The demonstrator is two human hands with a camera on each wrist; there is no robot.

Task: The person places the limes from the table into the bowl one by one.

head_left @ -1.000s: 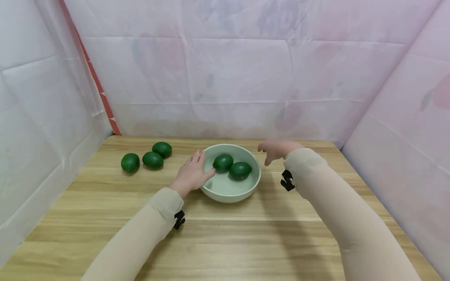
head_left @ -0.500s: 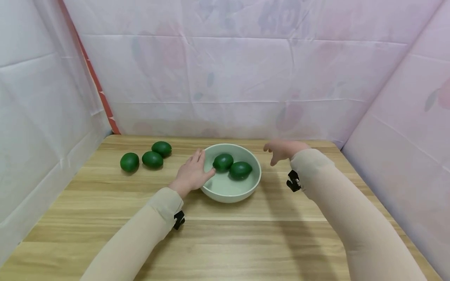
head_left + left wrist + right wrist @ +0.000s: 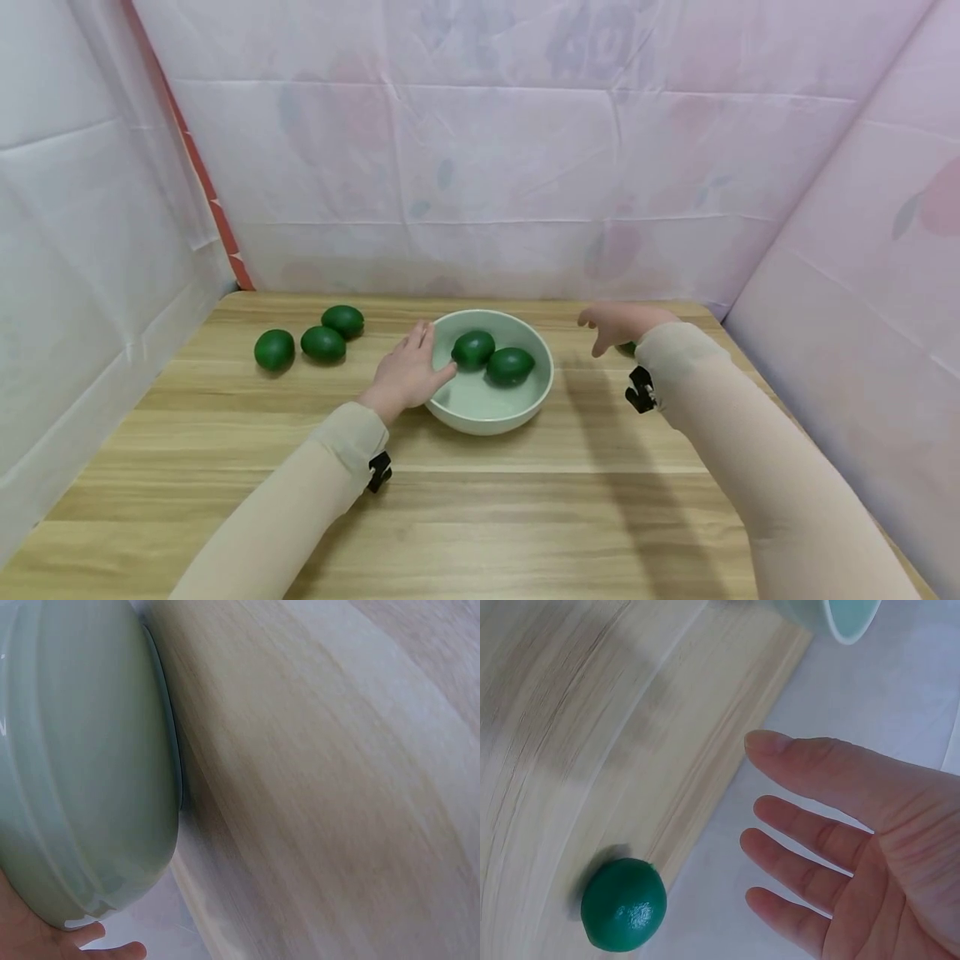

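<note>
A pale green bowl (image 3: 542, 385) stands mid-table with two green limes (image 3: 472, 348) (image 3: 510, 365) inside. My left hand (image 3: 411, 367) lies flat against the bowl's left wall, fingers straight; the left wrist view shows the bowl's side (image 3: 82, 765) with fingertips (image 3: 112, 949) below it. My right hand (image 3: 617, 323) hovers to the right of the bowl with fingers spread and holds nothing. A single lime (image 3: 624, 904) lies on the wood just beneath that right hand (image 3: 855, 847), and its edge (image 3: 628, 347) peeks out in the head view.
Three more limes (image 3: 273, 349) (image 3: 322, 342) (image 3: 342, 321) sit in a cluster at the back left of the wooden table (image 3: 480, 500). Pale fabric walls (image 3: 480, 167) close in the back and both sides. The bowl's rim (image 3: 840, 619) shows in the right wrist view.
My right hand has drifted to the right, away from the bowl, and now hangs over the lone lime. The left hand and bowl have stayed put.
</note>
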